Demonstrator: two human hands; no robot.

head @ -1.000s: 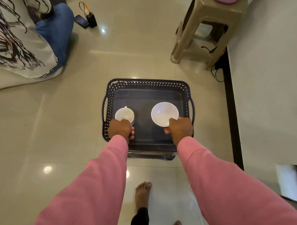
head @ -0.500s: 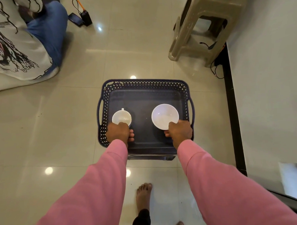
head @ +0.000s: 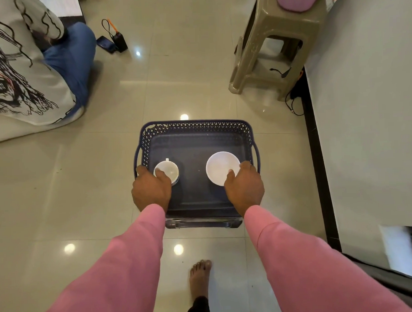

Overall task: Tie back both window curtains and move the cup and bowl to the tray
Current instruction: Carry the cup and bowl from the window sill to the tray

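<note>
Glossy beige floor tiles [head: 88,196] fill most of the view, with light spots reflected on them. On the floor sits a dark blue tray [head: 195,130] with lattice sides and a handle at each end. Inside it, toward the near half, a white cup [head: 169,170] stands upright on the left, and a white bowl [head: 220,165] stands upright on the right, the two well apart on the tray's dark bottom.

Both arms reach down in pink sleeves [head: 124,265]. The left hand [head: 151,191] lies at the cup's near side, its thumb hooked over the rim into the cup and its other fingers spread toward the tray's left wall; it grips the cup only loosely, by the rim. The right hand [head: 245,189] lies at the bowl's near right edge, thumb resting on the rim and the fingers curved round the outside, so it holds the bowl by its edge.

A bare foot [head: 201,277] stands on the tiles just below the tray. Far right, a tan plastic stool [head: 276,51] stands near a pale wall [head: 368,101], with a pink object on top. At upper left a person in jeans [head: 74,65] sits beside patterned cloth [head: 15,77], with a phone [head: 105,43] on the floor nearby.
</note>
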